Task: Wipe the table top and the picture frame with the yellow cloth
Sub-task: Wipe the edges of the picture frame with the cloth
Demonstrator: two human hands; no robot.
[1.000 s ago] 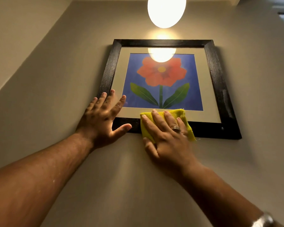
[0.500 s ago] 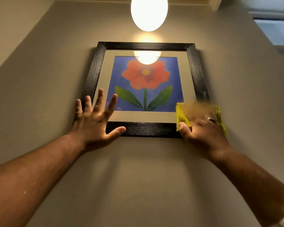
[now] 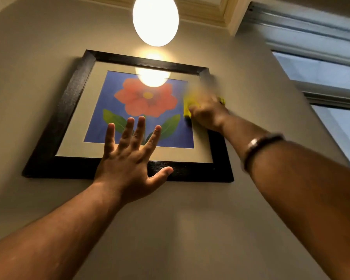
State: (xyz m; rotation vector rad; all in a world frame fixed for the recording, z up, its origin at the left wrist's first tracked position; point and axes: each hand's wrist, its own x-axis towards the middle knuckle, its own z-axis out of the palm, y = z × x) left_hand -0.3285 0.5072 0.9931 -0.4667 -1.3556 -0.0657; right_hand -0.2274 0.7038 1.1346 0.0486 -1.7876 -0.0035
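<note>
- Picture frame (image 3: 55,126): black, wood-grained, hung on a beige wall (image 3: 28,67); landmark for all entries below. Holds a cream mat and a print of a red flower (image 3: 148,100) with green leaves on blue.
- Left hand (image 3: 129,158): flat, fingers spread wide, grasping nothing. Palm lies over the frame's bottom rail near its middle; fingertips reach up over the lower part of the print; thumb points right along the bottom rail. Whether it presses on the glass cannot be told.
- Right hand (image 3: 207,116): at the frame's right rail, about halfway up, motion-blurred. Laid over the cloth; exact grip unreadable through the blur.
- Yellow cloth (image 3: 187,107): under the right hand, against the right rail and the neighbouring mat; yellow edges show left and right of the hand.
- Bracelet (image 3: 255,146): metal band on the right wrist, below and right of the frame's right rail.
- Pendant lamp (image 3: 155,19): lit oval globe above the frame's top rail; its glare reflects in the glass at the print's top.
- Window (image 3: 321,73): right of the frame, well apart.
</note>
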